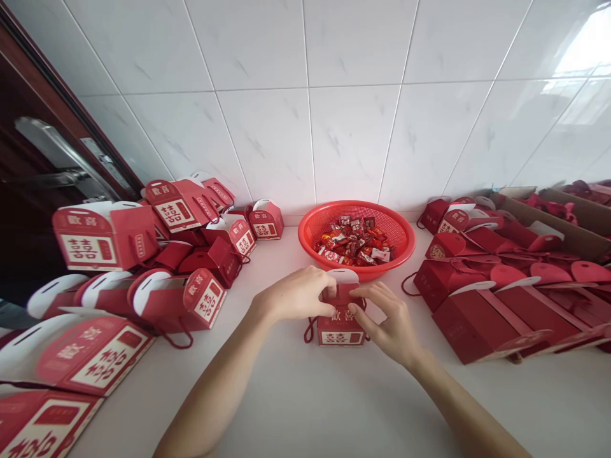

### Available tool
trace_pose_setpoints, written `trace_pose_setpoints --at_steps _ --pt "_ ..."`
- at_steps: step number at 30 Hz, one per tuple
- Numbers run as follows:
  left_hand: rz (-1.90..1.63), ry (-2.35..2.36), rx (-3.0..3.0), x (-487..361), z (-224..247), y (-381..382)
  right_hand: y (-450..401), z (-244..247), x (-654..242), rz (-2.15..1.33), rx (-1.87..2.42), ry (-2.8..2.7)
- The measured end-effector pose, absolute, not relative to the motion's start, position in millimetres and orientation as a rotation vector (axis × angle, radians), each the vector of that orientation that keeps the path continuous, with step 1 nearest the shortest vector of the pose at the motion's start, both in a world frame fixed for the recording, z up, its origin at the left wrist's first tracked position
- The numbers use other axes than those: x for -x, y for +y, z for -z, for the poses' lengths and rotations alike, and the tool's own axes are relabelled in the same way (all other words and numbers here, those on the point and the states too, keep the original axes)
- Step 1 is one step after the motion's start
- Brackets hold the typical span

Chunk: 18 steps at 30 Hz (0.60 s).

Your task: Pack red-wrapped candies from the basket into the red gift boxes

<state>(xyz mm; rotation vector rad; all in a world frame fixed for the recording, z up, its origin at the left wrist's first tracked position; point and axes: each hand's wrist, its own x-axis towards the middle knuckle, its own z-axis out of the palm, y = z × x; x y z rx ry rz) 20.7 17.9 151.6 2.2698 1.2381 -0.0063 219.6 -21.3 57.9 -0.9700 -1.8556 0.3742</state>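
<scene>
White tabletop [286, 394] w/ open space round red box [341, 339] & both hands.

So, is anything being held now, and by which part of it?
Yes: the left hand and right hand hold the small red box by its upper part, one from each side.

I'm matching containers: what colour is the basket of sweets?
Basket: bright orange-red, clearest in the head view.

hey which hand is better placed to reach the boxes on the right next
Right, probably: your right hand is nearer those boxes; your left hand is on the far side of the middle box.
</scene>
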Motion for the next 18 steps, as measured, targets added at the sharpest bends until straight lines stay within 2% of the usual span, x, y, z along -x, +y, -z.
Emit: trace_pose_setpoints --at_steps 6,10,18 --pt "0.119 1.506 -2.347 -26.5 -155.7 10.6 -18.4 -54.2 -219.1 -0.350 0.969 -1.852" --pt "0.052 1.648 -2.293 -28.1 -157.0 6.0 -16.7 -50.4 -218.3 -0.303 0.998 -1.830" --pt "-0.019 1.429 -2.331 -20.5 -142.5 14.7 -17.1 -53.7 -220.7 -0.420 1.095 -1.829"
